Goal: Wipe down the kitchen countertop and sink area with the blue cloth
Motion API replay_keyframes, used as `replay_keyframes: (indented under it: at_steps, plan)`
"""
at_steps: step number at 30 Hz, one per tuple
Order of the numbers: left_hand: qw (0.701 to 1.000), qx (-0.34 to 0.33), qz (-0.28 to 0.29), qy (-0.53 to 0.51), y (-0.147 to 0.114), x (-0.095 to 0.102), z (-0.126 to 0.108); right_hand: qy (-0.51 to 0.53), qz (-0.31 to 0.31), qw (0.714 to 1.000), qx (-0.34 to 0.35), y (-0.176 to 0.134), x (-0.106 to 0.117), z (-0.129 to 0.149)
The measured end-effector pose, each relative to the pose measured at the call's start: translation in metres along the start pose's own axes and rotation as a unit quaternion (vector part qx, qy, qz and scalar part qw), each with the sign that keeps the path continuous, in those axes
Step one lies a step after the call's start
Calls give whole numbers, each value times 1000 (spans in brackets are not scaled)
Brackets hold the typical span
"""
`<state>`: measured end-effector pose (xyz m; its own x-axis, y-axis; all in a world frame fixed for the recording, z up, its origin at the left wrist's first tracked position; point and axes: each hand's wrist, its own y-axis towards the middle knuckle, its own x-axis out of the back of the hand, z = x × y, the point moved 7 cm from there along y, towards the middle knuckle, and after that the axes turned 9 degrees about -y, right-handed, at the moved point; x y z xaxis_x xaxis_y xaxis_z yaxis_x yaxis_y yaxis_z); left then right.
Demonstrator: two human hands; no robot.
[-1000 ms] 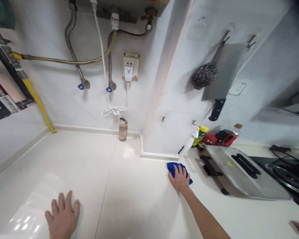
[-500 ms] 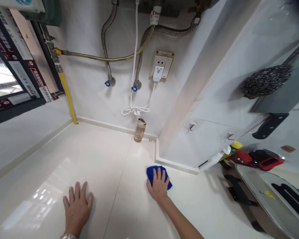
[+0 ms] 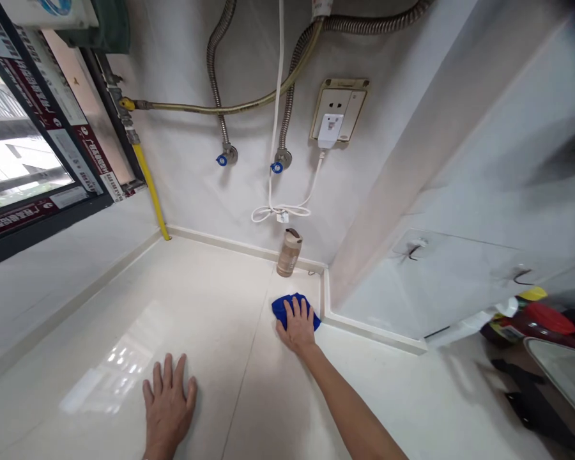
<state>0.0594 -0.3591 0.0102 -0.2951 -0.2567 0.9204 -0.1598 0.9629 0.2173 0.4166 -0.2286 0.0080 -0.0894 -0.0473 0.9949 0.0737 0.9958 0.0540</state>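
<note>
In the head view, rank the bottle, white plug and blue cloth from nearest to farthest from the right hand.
1. Blue cloth: directly under the right hand.
2. Bottle: just beyond the cloth, on the counter.
3. White plug: farther up, in the wall socket.

Glossy white counter [image 3: 206, 300] | blue cloth [image 3: 278, 309] | brownish bottle [image 3: 288, 257] | lidded pan [image 3: 568, 377], right edge

Countertop [image 3: 211, 287]: smooth and glossy, throwing back bright reflections. Cloth [image 3: 280, 309]: matt, soft-looking fabric. Flexible hose [image 3: 211, 57]: ribbed metal with a dull sheen. Bottle [image 3: 289, 253]: translucent, apparently plastic. Plug [image 3: 330, 131]: smooth plastic. Wall [image 3: 196, 185], to my eye: smooth, nearly matt.
</note>
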Motion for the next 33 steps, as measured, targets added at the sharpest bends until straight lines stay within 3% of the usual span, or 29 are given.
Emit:
replay_keyframes:
  at_steps: [10, 16, 21, 27, 33]
  plan:
    - [998, 22, 48, 17, 2, -4, 6, 9, 6, 996, -92, 71, -15, -27]
    - [999, 19, 49, 15, 3, -4, 7, 11, 6, 997, -78, 67, -12, -25]
    - [999, 20, 49, 1, 4, 0, 3, 14, 2, 999, -30, 14, -7, 3]
    - [999, 14, 30, -2, 3, 5, -2, 48, -21, 997, 60, -85, 0, 45]
    - [1000, 14, 23, -7, 3, 9, -4, 64, -40, 991, 109, -189, 7, 39]
